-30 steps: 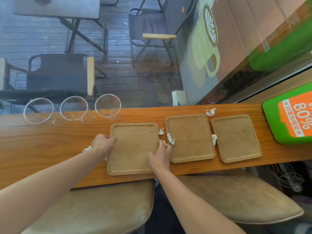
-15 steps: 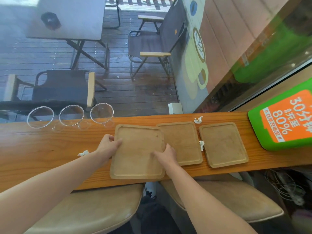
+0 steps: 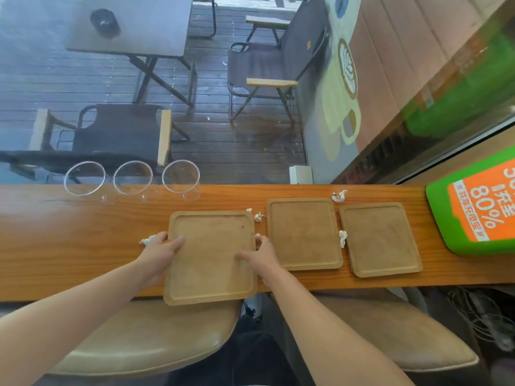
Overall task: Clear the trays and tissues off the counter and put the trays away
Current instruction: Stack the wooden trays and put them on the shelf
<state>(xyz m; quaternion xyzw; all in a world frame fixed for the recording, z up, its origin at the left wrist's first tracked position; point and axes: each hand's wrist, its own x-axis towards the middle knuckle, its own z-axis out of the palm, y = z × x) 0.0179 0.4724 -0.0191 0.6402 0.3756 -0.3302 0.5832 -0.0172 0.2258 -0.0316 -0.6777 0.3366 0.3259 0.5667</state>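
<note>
Trays line the long wooden surface (image 3: 69, 246) in front of me, three of them side by side. My left hand (image 3: 157, 253) grips the left edge of the nearest wooden tray (image 3: 210, 257), thumb lying on top; my right hand (image 3: 262, 257) holds its right edge the same way, thumb over the rim. This tray's near edge overhangs the surface towards me, at 6 o'clock. At 3 o'clock from it lies the middle tray (image 3: 303, 234), and just beyond that the right tray (image 3: 380, 239), both flat. Crumpled tissue scraps sit around them: one (image 3: 147, 240) touching my left hand, a small pair (image 3: 257, 215) between the near and middle trays, one (image 3: 342, 237) between the middle and right trays, one (image 3: 339, 195) at 12 o'clock of that gap. Three clear plastic cups (image 3: 133, 178) stand at 10 o'clock. A green and orange sign (image 3: 473, 207) lies far right.
</note>
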